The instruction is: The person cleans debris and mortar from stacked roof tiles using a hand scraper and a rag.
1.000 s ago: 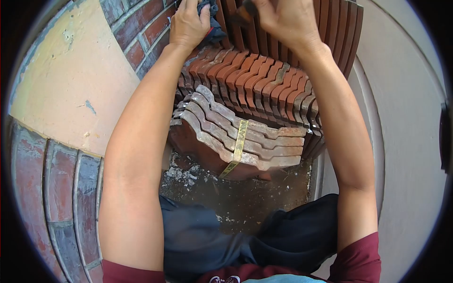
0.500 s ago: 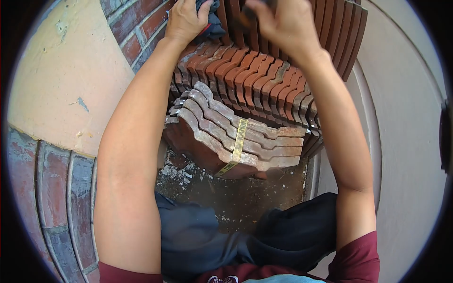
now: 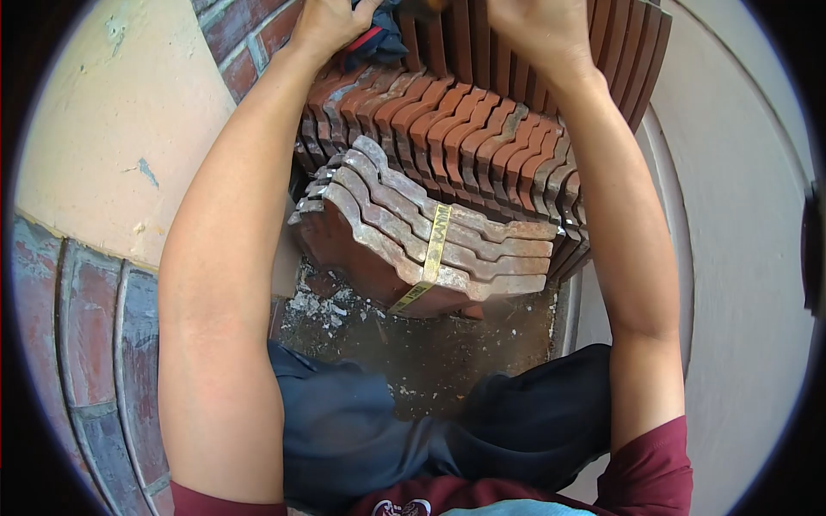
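Observation:
My left hand (image 3: 331,26) is at the top edge of the view, its thumb against a dark cloth item (image 3: 379,41) with a red stripe; its other fingers are mostly out of frame. My right hand (image 3: 544,34) is at the top right, curled and smeared by motion, its fingertips cut off. A blurred dark object (image 3: 422,7) shows just left of it, and I cannot tell what it is. Below my hands a row of red-brown clay tiles (image 3: 465,120) stands on edge. Nearer to me leans a bundle of weathered tiles (image 3: 447,245), bound by a yellow printed strap (image 3: 437,249).
More long tiles (image 3: 619,60) stand upright behind the row. A brick wall (image 3: 95,327) with a cream plastered patch (image 3: 120,129) rises on the left, a pale panel (image 3: 748,301) on the right. White crumbs (image 3: 323,305) litter the dirty floor (image 3: 439,361) before my knees.
Both hands have shifted up toward the top edge, and less of them shows. The dark blurred object by my right hand has moved up and left. The tiles sit slightly higher in view.

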Tool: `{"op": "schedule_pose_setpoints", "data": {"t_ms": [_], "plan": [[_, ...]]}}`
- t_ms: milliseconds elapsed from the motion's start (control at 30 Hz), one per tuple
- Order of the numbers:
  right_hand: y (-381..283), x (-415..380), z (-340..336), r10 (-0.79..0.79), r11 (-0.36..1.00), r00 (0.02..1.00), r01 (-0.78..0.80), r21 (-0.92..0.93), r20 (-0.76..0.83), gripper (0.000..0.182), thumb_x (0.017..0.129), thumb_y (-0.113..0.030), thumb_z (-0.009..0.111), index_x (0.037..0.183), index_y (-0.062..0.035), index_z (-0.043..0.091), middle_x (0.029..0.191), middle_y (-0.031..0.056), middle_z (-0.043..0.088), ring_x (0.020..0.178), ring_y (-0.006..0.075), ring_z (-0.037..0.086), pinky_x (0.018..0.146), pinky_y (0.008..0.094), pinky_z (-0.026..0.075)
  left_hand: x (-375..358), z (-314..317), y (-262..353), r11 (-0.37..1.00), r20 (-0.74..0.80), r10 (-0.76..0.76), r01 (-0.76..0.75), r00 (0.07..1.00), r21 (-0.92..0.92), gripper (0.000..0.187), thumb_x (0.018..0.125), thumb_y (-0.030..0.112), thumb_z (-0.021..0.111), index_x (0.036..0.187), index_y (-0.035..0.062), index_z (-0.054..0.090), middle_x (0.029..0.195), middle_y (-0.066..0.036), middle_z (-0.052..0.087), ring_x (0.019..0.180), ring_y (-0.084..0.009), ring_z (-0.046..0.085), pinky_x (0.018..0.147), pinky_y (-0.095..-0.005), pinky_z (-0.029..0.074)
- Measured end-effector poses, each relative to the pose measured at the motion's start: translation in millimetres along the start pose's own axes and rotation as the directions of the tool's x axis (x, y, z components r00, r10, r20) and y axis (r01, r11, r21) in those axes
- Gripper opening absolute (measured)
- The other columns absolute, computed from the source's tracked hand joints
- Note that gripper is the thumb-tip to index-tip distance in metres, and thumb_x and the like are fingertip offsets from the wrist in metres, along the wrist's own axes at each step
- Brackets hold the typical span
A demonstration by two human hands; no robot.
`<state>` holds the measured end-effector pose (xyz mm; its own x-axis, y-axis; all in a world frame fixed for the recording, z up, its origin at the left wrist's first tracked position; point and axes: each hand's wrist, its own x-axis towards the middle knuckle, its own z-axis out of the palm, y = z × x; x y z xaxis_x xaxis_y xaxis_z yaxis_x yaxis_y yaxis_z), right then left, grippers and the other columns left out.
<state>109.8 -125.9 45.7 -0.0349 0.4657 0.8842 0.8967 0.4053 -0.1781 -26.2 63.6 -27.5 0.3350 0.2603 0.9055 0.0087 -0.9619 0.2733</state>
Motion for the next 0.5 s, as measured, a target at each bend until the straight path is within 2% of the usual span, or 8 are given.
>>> {"op": "schedule_pose_setpoints", "data": {"t_ms": [100,133,167,233,333,367,433,500], "plan": [[4.8,-1.5,3.6,-0.027,0.999,0.999,0.028,-0.017,0.019,0.041,0.085,-0.006,0.073,0.114,-0.0019,0.044,0.083,0.0233,0.062,0.081,0.0423,0.067,0.07,0.0414,0.053,2.1,0.6,1.8,1.0,0.0,-0.008,0.008,1.0,0.0,0.02,0.084,0.009,0.07,0.096,0.0017,0.056,0.087,-0.021,0.062,0.085,-0.0392,0.064,0.076,-0.0404,0.051],[12.9,-14.0,11.0,-0.1,0.988,0.994,0.105,-0.112,0.048,0.041,0.085,-0.008,0.073,0.114,-0.0019,0.044,0.082,0.0238,0.062,0.081,0.043,0.067,0.07,0.0415,0.053,1.1,1.0,2.1,1.0,-0.006,-0.005,0.005,1.0,0.008,0.02,0.084,0.009,0.07,0.096,0.0017,0.056,0.087,-0.021,0.062,0.085,-0.0386,0.064,0.076,-0.04,0.05],[20.9,-24.1,11.6,-0.032,0.998,0.992,0.039,-0.056,0.121,0.04,0.083,-0.009,0.074,0.112,-0.0019,0.046,0.082,0.0239,0.062,0.079,0.0439,0.066,0.069,0.0416,0.053,2.0,1.1,1.3,1.0,-0.014,-0.002,0.002,1.0,0.016,0.02,0.084,0.009,0.07,0.096,0.0018,0.056,0.087,-0.021,0.062,0.085,-0.038,0.064,0.076,-0.0395,0.05],[14.7,-25.1,0.7,-0.034,0.992,0.993,0.046,-0.116,0.109,0.038,0.082,-0.011,0.076,0.107,-0.0017,0.048,0.081,0.0208,0.066,0.076,0.0355,0.07,0.068,0.0379,0.054,7.1,-0.7,3.5,0.999,0.044,-0.043,0.044,0.998,-0.025,0.02,0.084,0.009,0.07,0.096,0.0021,0.056,0.087,-0.021,0.062,0.085,-0.0371,0.064,0.077,-0.0393,0.05],[3.4,-11.3,-8.3,0.072,0.995,0.986,-0.081,-0.053,-0.151,0.035,0.083,-0.012,0.076,0.101,-0.0016,0.048,0.082,0.0118,0.071,0.078,0.0129,0.068,0.068,0.0286,0.054,0.9,-3.1,-0.6,0.998,0.047,-0.053,0.055,0.997,-0.042,0.021,0.084,0.01,0.071,0.096,0.0024,0.055,0.085,-0.021,0.063,0.082,-0.0358,0.064,0.076,-0.039,0.051],[-3.3,-6.6,-12.1,0.184,0.982,0.975,-0.177,0.061,-0.122,0.032,0.083,-0.011,0.074,0.101,-0.0023,0.049,0.079,0.0099,0.069,0.074,0.0122,0.066,0.067,0.0282,0.053,2.4,-2.8,-2.1,0.998,0.039,-0.031,0.032,0.999,-0.046,0.021,0.084,0.01,0.071,0.096,0.0025,0.055,0.085,-0.02,0.063,0.081,-0.0354,0.064,0.075,-0.0389,0.051],[-5.0,-7.0,-4.6,0.244,0.962,0.961,-0.223,0.157,-0.133,0.031,0.083,-0.012,0.074,0.1,-0.003,0.05,0.075,0.0073,0.066,0.07,0.0114,0.063,0.063,0.027,0.052,3.4,-2.8,-1.3,0.997,0.036,-0.065,0.066,0.997,-0.035,0.022,0.082,0.01,0.072,0.095,0.0024,0.055,0.084,-0.019,0.063,0.081,-0.0337,0.065,0.075,-0.0381,0.051],[-10.2,-6.9,0.4,0.156,0.985,0.978,-0.164,-0.048,-0.138,0.031,0.083,-0.012,0.075,0.101,-0.0034,0.051,0.071,0.0063,0.063,0.066,0.0115,0.061,0.06,0.0264,0.05,3.6,-2.3,0.2,0.997,0.023,-0.064,0.064,0.998,-0.035,0.023,0.082,0.011,0.072,0.095,0.0024,0.055,0.083,-0.018,0.063,0.08,-0.0322,0.065,0.075,-0.0377,0.05]]}}
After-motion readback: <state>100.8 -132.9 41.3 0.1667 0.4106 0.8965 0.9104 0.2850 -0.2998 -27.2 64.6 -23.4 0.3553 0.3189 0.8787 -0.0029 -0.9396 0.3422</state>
